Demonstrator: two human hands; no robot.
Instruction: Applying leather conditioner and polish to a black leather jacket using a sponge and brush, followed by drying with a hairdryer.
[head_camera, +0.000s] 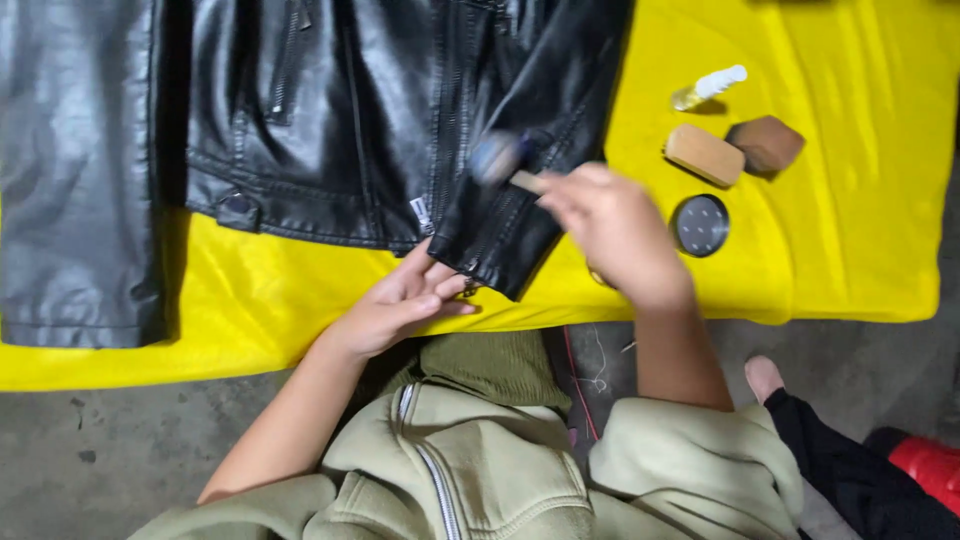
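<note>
A black leather jacket (330, 110) lies spread on a yellow cloth (850, 220). My left hand (405, 300) rests flat with fingers apart on the cloth, its fingertips touching the jacket's lower front corner by the zipper. My right hand (610, 225) is closed around the wooden handle of a small brush (497, 160). The brush's dark round head is blurred and sits over the jacket's front panel.
To the right on the cloth lie a small spray bottle (708, 87), a wooden block brush (703, 155), a brown sponge block (765, 143) and a round dark tin (700, 225). Grey floor lies below the cloth's edge. A bare foot (763, 377) and something red (925, 465) show at bottom right.
</note>
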